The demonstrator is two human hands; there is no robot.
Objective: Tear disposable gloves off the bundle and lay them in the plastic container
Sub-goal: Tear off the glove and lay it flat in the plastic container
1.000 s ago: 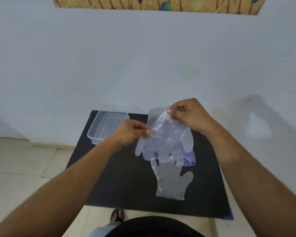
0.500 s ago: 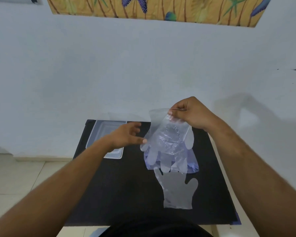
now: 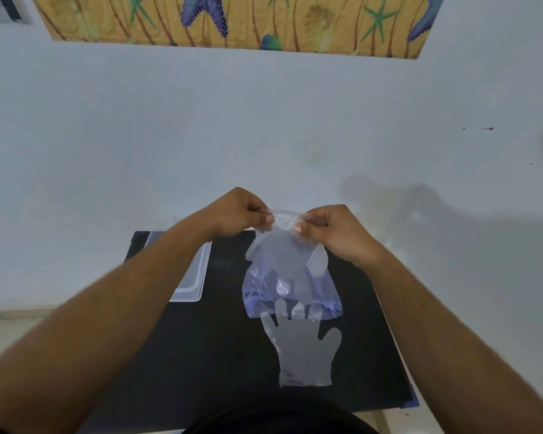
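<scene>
A bundle of clear disposable gloves (image 3: 287, 264) hangs in the air above the black table (image 3: 201, 355). My left hand (image 3: 237, 214) and my right hand (image 3: 333, 233) both pinch its top edge, close together. Under the bundle lies a bluish plastic bag (image 3: 323, 303). One loose glove (image 3: 304, 349) lies flat on the table, fingers pointing away from me. The clear plastic container (image 3: 192, 283) sits at the table's far left, mostly hidden behind my left forearm.
A white wall rises right behind the table, with a yellow sea-themed picture (image 3: 232, 20) high up. Tiled floor (image 3: 10, 321) shows to the left. The table's right edge has a blue corner (image 3: 416, 399).
My left hand has moved up from the bundle's side to its top edge, next to my right hand. The camera has tilted so the table sits lower in view.
</scene>
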